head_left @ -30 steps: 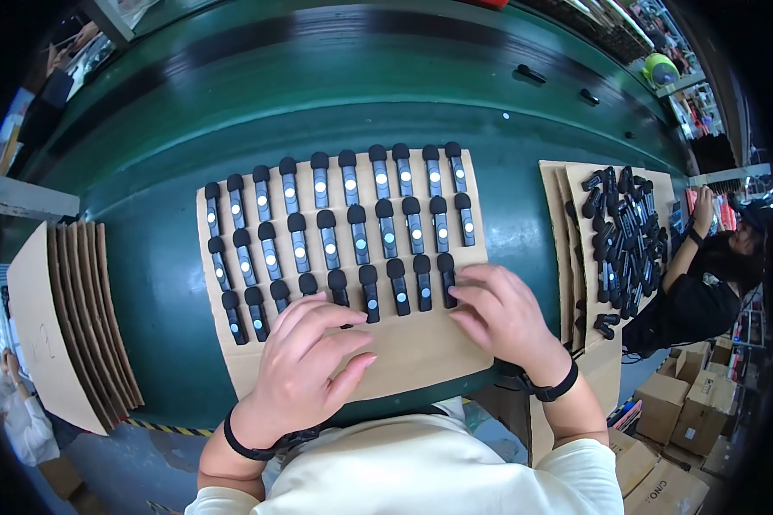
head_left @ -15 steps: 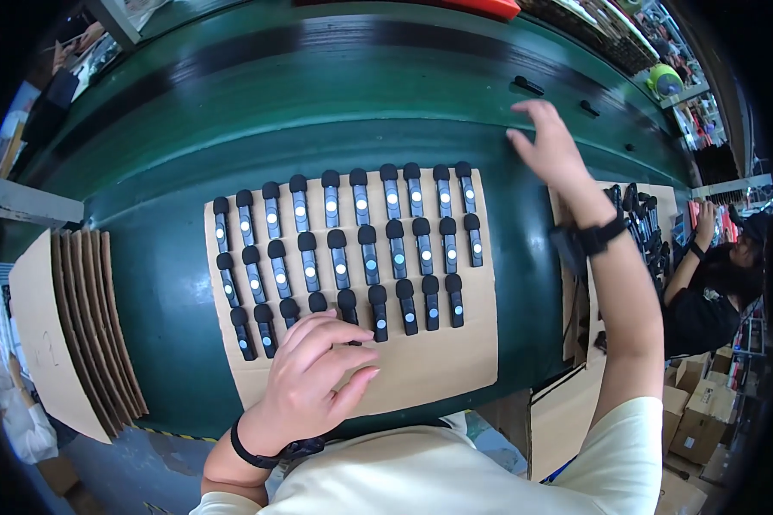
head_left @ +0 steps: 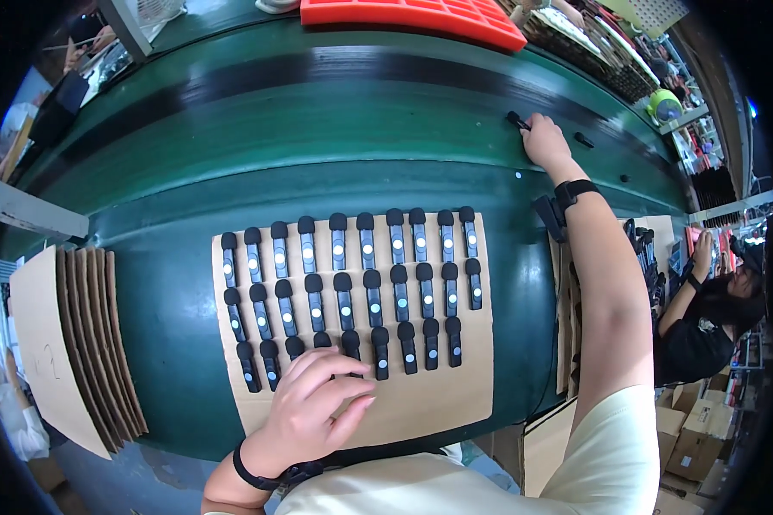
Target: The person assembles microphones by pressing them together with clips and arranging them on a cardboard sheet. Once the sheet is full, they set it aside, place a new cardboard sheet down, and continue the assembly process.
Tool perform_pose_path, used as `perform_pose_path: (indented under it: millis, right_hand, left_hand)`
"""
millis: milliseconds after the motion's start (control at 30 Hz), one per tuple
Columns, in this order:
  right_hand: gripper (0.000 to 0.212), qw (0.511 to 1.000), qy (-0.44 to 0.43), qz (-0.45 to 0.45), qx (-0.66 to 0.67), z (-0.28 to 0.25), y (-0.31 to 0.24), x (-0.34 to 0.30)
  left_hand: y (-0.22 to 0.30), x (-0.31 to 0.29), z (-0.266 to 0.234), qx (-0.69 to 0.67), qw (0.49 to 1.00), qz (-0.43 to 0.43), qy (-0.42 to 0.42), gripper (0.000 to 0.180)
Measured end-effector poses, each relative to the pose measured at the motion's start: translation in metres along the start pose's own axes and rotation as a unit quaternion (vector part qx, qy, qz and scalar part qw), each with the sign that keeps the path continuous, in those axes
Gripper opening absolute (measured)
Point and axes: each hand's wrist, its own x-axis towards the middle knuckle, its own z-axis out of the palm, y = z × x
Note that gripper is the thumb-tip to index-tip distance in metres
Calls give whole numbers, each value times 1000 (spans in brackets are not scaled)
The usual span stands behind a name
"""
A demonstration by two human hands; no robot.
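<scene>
Several small black microphones (head_left: pixel 373 298) with foam tops lie in three rows on a cardboard sheet (head_left: pixel 438 403), each with a round white or pale blue sticker where its body shows. My left hand (head_left: pixel 318 399) rests at the lower row, fingers loosely bent and thumb apart, partly hiding a few microphones; nothing shows in it. At the far right my right hand (head_left: pixel 544 142) reaches onto the green conveyor belt (head_left: pixel 386 129). Its fingertips are closed on the end of a loose black microphone (head_left: pixel 517 120).
Another black microphone (head_left: pixel 584 140) lies on the belt beyond my right hand. A red tray (head_left: pixel 412 15) stands at the far side. Cardboard sheets (head_left: pixel 77 343) stand in a stack at left. Black parts (head_left: pixel 647 249) are heaped at right, near another person (head_left: pixel 704 326).
My right hand has reached the loose microphone and closed on it. My left hand stays by the lower row. The view has shifted, showing more of the far side and the red tray.
</scene>
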Motion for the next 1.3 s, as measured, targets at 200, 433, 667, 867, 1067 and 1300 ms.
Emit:
perform_pose_path:
  millis: [200, 433, 667, 867, 1067, 1300]
  right_hand:
    - [27, 952, -24, -67, 298, -48, -40, -61]
    - [25, 723, -160, -95, 665, -137, -115, -246]
    - [30, 719, -101, -254, 639, -145, -149, -318]
    - [36, 709, -36, -291, 641, -112, -154, -326]
    - [37, 689, -34, -279, 668, -99, -157, -331]
    - [38, 673, -49, -301, 673, -98, -159, -330]
  left_hand:
    - [6, 1, 0, -2, 1000, 13, 9, 17]
    - [23, 3, -16, -25, 999, 7, 32, 21]
    - [43, 26, -19, -41, 997, 23, 65, 30]
    - [22, 15, -7, -42, 996, 59, 49, 31]
    - [18, 11, -5, -44, 996, 60, 39, 29]
    - [13, 9, 0, -51, 994, 70, 60, 27]
